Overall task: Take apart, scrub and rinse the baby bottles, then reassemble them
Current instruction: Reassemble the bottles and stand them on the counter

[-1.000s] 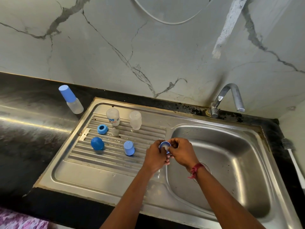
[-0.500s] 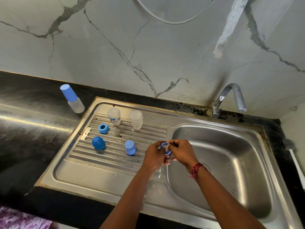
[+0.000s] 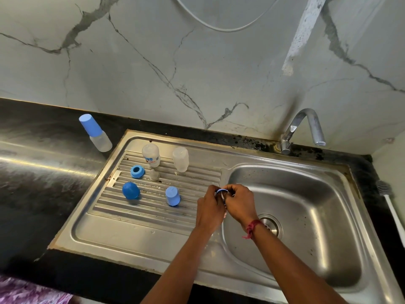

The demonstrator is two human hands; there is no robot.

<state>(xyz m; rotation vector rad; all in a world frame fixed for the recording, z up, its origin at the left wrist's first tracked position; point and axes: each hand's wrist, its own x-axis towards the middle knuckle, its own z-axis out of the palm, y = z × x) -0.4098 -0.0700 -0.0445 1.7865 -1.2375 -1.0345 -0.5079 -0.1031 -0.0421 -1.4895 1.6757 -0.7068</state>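
My left hand [image 3: 209,208] and my right hand [image 3: 240,204] meet over the sink's left rim, both closed around a light-blue collar ring [image 3: 221,190] with a clear teat inside it, mostly hidden by fingers. On the ribbed drainboard [image 3: 135,218] stand two clear bottle bodies upside down, one with a printed label [image 3: 151,155], one plain [image 3: 180,159]. Near them lie a blue collar ring [image 3: 137,171], a clear teat [image 3: 154,174], a dark-blue cap [image 3: 130,190] and a light-blue cap [image 3: 172,195]. An assembled bottle with a blue cap [image 3: 95,132] stands on the black counter.
The steel sink basin [image 3: 306,216] with its drain [image 3: 270,224] lies to the right under a chrome tap [image 3: 304,128]. A bottle brush [image 3: 389,198] rests at the far right edge. Black counter [image 3: 32,172] stretches left; a marble wall rises behind.
Both hands have kept working the ring and teat in the same place; the fingers have shifted slightly and the ring shows less.
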